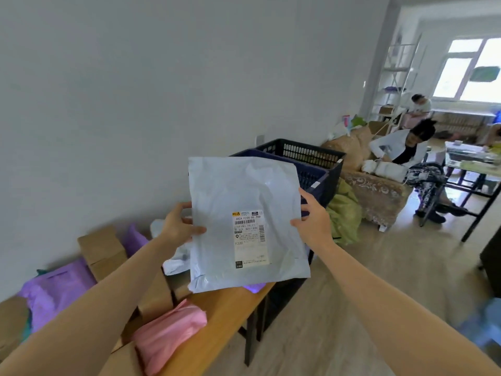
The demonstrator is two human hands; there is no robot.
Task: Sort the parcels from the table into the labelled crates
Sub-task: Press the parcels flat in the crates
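I see bright daylight from the blown-out window (471, 70), soft shadows, wide-angle bending and blurred edges.

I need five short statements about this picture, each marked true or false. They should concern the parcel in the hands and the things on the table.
1. The left hand and the right hand both hold the grey parcel by its side edges. True.
2. The parcel's shipping label faces the camera. True.
3. The grey parcel lies flat inside a crate. False: it is held up in the air, in front of the dark crates.
4. A pink parcel lies on the wooden table. True.
5. The big soft parcel at the far left of the table is yellow. False: this purple parcel is plainly purple.
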